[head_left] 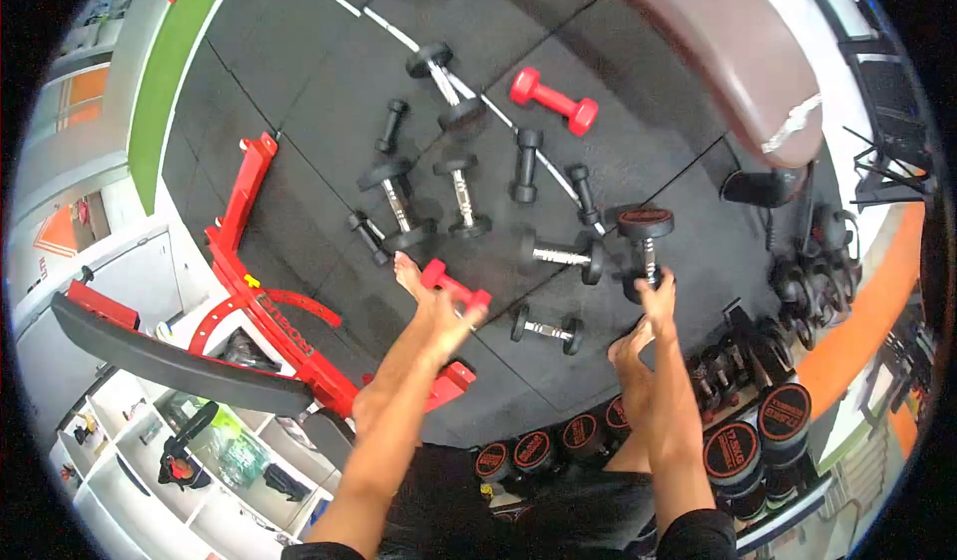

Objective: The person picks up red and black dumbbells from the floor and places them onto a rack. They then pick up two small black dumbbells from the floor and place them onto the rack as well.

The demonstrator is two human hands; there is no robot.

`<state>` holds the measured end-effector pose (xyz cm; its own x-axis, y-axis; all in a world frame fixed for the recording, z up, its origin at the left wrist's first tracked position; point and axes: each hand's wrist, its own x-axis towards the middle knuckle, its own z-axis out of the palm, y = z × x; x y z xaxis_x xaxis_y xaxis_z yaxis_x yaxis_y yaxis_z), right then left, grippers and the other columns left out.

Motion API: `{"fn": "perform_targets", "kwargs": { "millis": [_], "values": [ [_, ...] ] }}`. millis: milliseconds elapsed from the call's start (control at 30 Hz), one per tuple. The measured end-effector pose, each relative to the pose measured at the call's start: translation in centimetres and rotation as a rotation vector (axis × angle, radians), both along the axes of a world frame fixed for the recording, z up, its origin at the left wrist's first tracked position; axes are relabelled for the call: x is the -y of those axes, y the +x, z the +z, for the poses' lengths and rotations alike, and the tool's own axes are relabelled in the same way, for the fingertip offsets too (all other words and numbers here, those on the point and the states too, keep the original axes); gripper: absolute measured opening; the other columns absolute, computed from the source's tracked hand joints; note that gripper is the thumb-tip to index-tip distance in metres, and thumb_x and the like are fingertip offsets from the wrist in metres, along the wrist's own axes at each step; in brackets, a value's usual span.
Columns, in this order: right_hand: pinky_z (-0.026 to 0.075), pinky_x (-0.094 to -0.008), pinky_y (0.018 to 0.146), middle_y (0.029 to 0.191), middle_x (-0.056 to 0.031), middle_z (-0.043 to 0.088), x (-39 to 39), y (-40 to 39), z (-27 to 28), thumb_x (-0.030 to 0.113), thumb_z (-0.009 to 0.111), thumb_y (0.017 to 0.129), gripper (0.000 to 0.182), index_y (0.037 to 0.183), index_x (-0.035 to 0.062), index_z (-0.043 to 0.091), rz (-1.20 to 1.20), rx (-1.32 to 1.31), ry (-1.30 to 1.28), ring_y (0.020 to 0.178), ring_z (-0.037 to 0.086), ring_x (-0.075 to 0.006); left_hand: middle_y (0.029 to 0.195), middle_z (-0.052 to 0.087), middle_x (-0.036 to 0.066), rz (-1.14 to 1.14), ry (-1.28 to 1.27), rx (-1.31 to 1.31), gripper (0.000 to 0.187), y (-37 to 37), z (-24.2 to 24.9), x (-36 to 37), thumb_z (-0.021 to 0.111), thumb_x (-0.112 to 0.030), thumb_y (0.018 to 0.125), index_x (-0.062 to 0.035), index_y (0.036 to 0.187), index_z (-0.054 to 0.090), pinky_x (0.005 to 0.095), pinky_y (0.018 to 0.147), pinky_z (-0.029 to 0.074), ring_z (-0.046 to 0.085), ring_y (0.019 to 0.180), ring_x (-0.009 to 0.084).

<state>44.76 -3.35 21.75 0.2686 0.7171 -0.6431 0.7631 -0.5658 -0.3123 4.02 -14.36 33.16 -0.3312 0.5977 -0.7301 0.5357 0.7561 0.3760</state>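
Note:
My left hand [457,326] is closed at a small red dumbbell [454,283], near my bare left foot [407,273]; the fingers partly cover its near end. My right hand [658,296] has its fingers round the chrome handle of a black round-headed dumbbell [646,223], whose lower head is partly hidden behind the hand. Between the hands lie two black dumbbells with chrome handles, one [563,254] farther off and one [546,330] closer to me. Beyond my left hand are two more of that kind, one [397,201] on the left and one [462,196] beside it.
Another red dumbbell [554,102] and several small black ones lie on the dark rubber floor [329,92]. A red bench frame [269,311] stands at left, a brown padded bench [738,52] at upper right. A rack of dumbbells [733,450] runs along the lower right.

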Motion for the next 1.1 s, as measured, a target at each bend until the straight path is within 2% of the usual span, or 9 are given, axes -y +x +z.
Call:
{"fn": "perform_targets", "kwargs": {
  "millis": [67, 167, 267, 367, 400, 500, 667, 833, 1100],
  "values": [
    [0.036, -0.0451, 0.106, 0.139, -0.0285, 0.044, 1.2, -1.4, 5.6, 0.036, 0.075, 0.069, 0.084, 0.142, 0.0096, 0.042, -0.101, -0.031, -0.086, 0.127, 0.044, -0.0437, 0.155, 0.023, 0.026, 0.103, -0.124, 0.26, 0.104, 3.6, 6.2, -0.5, 0.081, -0.038, 0.072, 0.0023, 0.149, 0.023, 0.0413, 0.118, 0.021, 0.022, 0.145, 0.0337],
    [0.018, -0.0451, 0.117, 0.154, -0.0287, 0.024, 5.9, -1.9, 8.8, 0.036, 0.075, 0.071, 0.083, 0.142, 0.0064, 0.043, -0.291, -0.172, 0.031, 0.145, 0.018, -0.0397, 0.153, 0.026, 0.026, 0.288, -0.048, 0.487, 0.112, 6.6, 7.9, 3.8, 0.083, -0.045, 0.07, 0.0012, 0.15, 0.02, 0.0413, 0.117, 0.023, 0.024, 0.145, 0.0343],
    [0.002, -0.0469, 0.119, 0.156, -0.0341, 0.008, 8.7, -0.6, 11.1, 0.037, 0.074, 0.073, 0.087, 0.142, -0.0032, 0.04, 0.002, -0.221, 0.098, 0.147, 0.003, -0.0418, 0.154, 0.024, 0.026, 0.314, -0.07, 0.553, 0.117, 7.2, 13.0, 4.6, 0.085, -0.044, 0.068, 0.0002, 0.151, 0.016, 0.0421, 0.118, 0.022, 0.023, 0.145, 0.0339],
    [-0.001, -0.05, 0.119, 0.155, -0.0368, 0.006, 8.9, -3.0, 17.6, 0.043, 0.071, 0.074, 0.09, 0.145, 0.0006, 0.038, 0.04, -0.212, -0.001, 0.146, -0.002, -0.046, 0.154, 0.025, 0.024, 0.299, -0.042, 0.573, 0.12, 5.8, 17.7, 4.0, 0.089, -0.039, 0.065, -0.0019, 0.152, 0.016, 0.0428, 0.117, 0.022, 0.022, 0.145, 0.0341],
    [0.012, -0.0443, 0.119, 0.155, -0.033, 0.018, 8.9, -3.8, 19.4, 0.036, 0.069, 0.078, 0.086, 0.147, -0.001, 0.033, 0.158, -0.074, -0.038, 0.147, 0.01, -0.0406, 0.154, 0.025, 0.024, 0.295, -0.026, 0.581, 0.121, 5.1, 19.4, 4.2, 0.09, -0.038, 0.064, -0.0028, 0.152, 0.016, 0.0429, 0.117, 0.022, 0.022, 0.145, 0.0341],
    [0.0, -0.0512, 0.118, 0.152, -0.0386, 0.016, 8.9, -6.1, 24.3, 0.045, 0.07, 0.074, 0.091, 0.147, 0.0031, 0.035, 0.181, -0.145, -0.08, 0.146, -0.003, -0.0471, 0.152, 0.029, 0.021, 0.351, 0.048, 0.534, 0.122, 2.4, 22.8, 5.1, 0.092, -0.035, 0.061, -0.0045, 0.152, 0.017, 0.0429, 0.114, 0.028, 0.026, 0.143, 0.035],
    [0.029, -0.039, 0.114, 0.15, -0.0237, 0.036, 8.0, -10.2, 31.8, 0.038, 0.069, 0.08, 0.089, 0.151, 0.0061, 0.027, 0.204, -0.371, -0.074, 0.139, 0.036, -0.0366, 0.147, 0.035, 0.022, 0.52, 0.257, 0.598, 0.127, -2.2, 24.5, 7.1, 0.094, -0.028, 0.056, -0.0078, 0.153, 0.014, 0.0478, 0.109, 0.036, 0.035, 0.138, 0.0396],
    [0.03, -0.0409, 0.113, 0.149, -0.0242, 0.036, 6.4, -13.5, 38.5, 0.038, 0.072, 0.077, 0.092, 0.151, 0.006, 0.027, 0.267, -0.438, -0.006, 0.139, 0.035, -0.0374, 0.152, 0.029, 0.022, 0.611, 0.29, 0.6, 0.128, -4.3, 30.1, 7.5, 0.093, -0.026, 0.058, -0.0076, 0.154, 0.011, 0.0494, 0.112, 0.031, 0.033, 0.139, 0.0402],
    [0.04, -0.0407, 0.103, 0.142, -0.0246, 0.043, 5.8, -14.1, 39.6, 0.037, 0.074, 0.078, 0.092, 0.152, 0.009, 0.027, 0.3, -0.498, 0.081, 0.128, 0.047, -0.0357, 0.152, 0.029, 0.018, 0.869, 0.334, 0.789, 0.119, -1.2, 29.3, 8.7, 0.091, -0.021, 0.064, -0.0117, 0.155, 0.015, 0.0443, 0.108, 0.037, 0.036, 0.137, 0.0326]
  ]
}}
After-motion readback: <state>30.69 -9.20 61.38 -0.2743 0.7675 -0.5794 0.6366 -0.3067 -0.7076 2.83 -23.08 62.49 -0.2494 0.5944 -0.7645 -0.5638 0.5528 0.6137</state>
